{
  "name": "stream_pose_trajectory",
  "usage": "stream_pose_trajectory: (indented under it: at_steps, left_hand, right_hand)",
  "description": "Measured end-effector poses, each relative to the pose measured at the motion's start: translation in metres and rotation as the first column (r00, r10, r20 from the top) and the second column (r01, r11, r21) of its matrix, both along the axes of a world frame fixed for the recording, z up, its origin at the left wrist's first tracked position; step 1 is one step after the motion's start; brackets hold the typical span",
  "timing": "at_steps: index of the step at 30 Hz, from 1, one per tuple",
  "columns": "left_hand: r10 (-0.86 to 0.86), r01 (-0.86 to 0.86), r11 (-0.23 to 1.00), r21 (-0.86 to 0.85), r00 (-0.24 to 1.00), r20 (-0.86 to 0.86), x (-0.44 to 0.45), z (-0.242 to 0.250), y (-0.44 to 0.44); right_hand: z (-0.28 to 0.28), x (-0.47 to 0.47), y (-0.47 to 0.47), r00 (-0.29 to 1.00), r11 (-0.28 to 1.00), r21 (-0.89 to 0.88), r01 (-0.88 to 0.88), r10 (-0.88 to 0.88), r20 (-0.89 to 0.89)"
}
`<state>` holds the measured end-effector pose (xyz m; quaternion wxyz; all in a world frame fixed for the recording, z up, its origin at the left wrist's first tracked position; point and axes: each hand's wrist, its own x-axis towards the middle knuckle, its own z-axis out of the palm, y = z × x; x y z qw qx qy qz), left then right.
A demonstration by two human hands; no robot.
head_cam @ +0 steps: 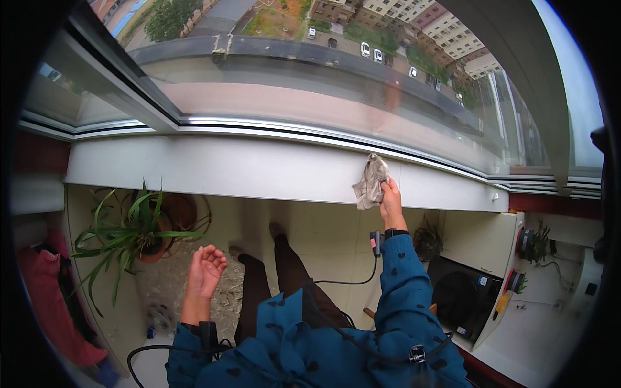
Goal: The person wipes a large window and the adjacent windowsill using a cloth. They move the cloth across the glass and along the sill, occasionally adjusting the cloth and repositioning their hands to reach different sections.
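Note:
My right hand [391, 202] grips a crumpled beige-grey cloth [371, 183] at its right side. The cloth is over the white window sill [271, 167], its upper tip close to the metal window frame; whether it touches the sill I cannot tell. At the lower left, my left hand [207, 269] is raised in the air, palm up with the fingers loosely curled, holding nothing. It is nearest to a long-leaved potted plant [140, 237]. Beyond the sill stands the large window pane [310, 97], with faint streaks on it.
A black front-loading appliance [458, 296] sits at the right under a white counter [524, 334]. Small potted plants [532, 244] stand on the counter's side. Pink fabric [53, 310] hangs at the far left. A black cable [347, 281] runs from my right wrist to my body.

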<state>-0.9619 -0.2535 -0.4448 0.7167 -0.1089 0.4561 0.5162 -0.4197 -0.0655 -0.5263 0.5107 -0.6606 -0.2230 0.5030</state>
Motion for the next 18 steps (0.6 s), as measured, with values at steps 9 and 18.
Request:
stream_pose_trajectory:
  at_steps: [9,18]
  left_hand:
    - [-0.003,0.003,0.997,-0.072,1.0,0.007,0.011,-0.006,0.011]
    - [0.083,-0.084,0.995,0.049,0.996,0.027,0.003,-0.001,-0.005]
  right_hand:
    - [-0.011,0.059,-0.004,0.562,0.97,-0.216,-0.116,0.243,0.79]
    - [-0.032,-0.119,0.021,-0.018,0.911,-0.217,-0.351,0.226,0.974]
